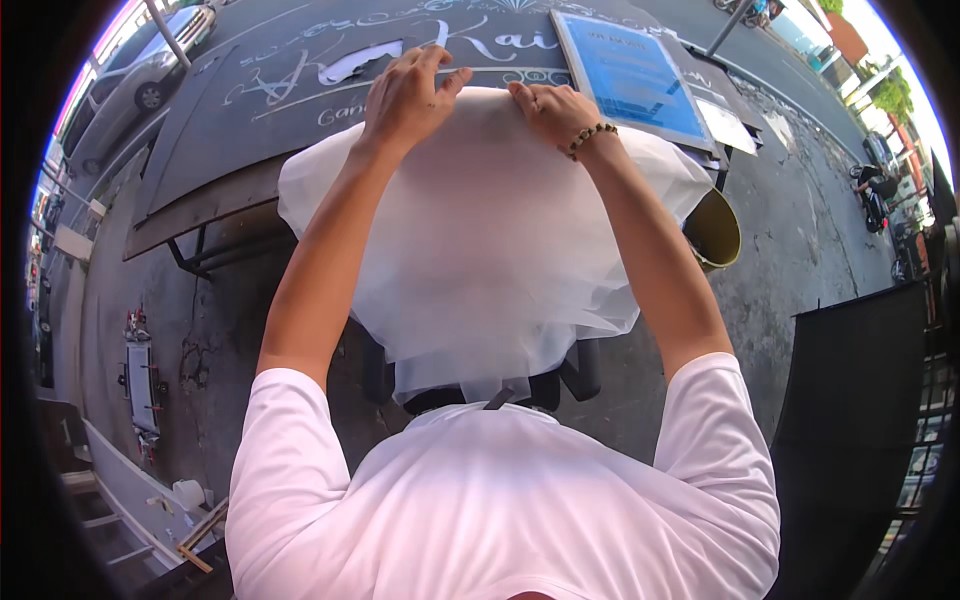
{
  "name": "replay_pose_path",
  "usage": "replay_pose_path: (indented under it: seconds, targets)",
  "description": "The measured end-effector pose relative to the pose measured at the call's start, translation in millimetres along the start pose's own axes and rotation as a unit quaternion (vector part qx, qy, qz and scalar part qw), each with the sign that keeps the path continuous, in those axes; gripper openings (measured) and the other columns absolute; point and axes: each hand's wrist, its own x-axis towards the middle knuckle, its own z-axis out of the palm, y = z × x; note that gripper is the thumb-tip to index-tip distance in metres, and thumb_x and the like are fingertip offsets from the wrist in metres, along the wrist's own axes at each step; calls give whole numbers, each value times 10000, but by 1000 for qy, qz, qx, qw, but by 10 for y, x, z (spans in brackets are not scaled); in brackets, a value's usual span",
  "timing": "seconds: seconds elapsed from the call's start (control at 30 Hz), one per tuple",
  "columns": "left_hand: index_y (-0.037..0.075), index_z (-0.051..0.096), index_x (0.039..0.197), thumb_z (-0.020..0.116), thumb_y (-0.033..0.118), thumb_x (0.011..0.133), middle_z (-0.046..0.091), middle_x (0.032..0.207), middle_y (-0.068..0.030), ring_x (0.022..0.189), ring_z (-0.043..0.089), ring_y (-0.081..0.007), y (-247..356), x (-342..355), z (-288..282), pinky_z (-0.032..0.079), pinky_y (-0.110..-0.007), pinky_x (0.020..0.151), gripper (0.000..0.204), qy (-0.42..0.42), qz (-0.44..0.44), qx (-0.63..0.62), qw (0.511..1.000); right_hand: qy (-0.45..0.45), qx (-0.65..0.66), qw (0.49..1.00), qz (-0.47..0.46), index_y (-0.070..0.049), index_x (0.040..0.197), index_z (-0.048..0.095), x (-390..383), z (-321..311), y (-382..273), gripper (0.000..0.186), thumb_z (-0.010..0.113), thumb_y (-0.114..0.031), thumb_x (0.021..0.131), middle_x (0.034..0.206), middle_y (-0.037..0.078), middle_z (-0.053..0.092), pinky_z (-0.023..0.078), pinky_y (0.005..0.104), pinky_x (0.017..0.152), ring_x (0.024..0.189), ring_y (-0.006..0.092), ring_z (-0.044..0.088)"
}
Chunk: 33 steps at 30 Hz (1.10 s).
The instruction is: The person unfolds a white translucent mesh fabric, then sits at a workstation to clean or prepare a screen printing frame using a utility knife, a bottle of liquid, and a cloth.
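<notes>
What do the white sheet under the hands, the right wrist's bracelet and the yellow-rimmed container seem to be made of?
White sheet: probably sheer, matte fabric, perhaps soft plastic; it is translucent, with crisp folds. Bracelet: small dark and pale beads, possibly stone or wood; too small to tell. Container: perhaps plastic, judging by its smooth curved rim; painted metal remains possible.

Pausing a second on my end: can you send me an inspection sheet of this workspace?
Surface: dark board with white lettering and a torn-looking pale patch.
Things in hand: sheer white cloth, loosely spread in front of the person.
Clutter: blue sheet on the board's right; yellowish bucket below it.
Hands: left hand, fingers parted, near the cloth's far edge; right hand at that edge, grip unclear.
Cables: nothing seen for certain.
Surroundings: parked vehicle, motorcycle, black panel.
</notes>
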Motion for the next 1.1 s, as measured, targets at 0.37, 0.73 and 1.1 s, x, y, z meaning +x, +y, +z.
replay_pose_path:
  seconds: [0.37, 0.73, 1.1]
  targets:
    - [-6, 696, 1064, 571, 291, 989, 692, 1166, -201, 1135, 629, -376, -279, 127, -253, 461, -453, 990, 331, -32, 164, -61, 984, 306, 94, 931, -174, -13, 980, 722, 97, -178, -287, 386, 507, -333, 993, 914, 230, 695, 505, 490, 811, 918, 415, 651]
    - [9, 695, 1085, 702, 151, 877, 704, 1028, -208, 934, 693, -350, -262, -3963, 60, 531, -408, 814, 251, -487, -239, -222, 810, -312, 341, 879, 117, -94, 1169, 711, -2809, 3317, 905, 354, 718, -296, 878, 1176, 177, 689, 514, 383, 937, 1082, 328, 653]
    - [8, 677, 1176, 735, 176, 840, 710, 1093, -210, 1005, 691, -359, -172, -5144, -137, 525, -404, 925, 380, -491, -426, -195, 734, -106, 725, 420, 536, -149, 1501, 405, -3313, 4731, 1176, 666, 721, -262, 926, 1533, 163, 404, 316, 551, 1137, 1448, 300, 335]
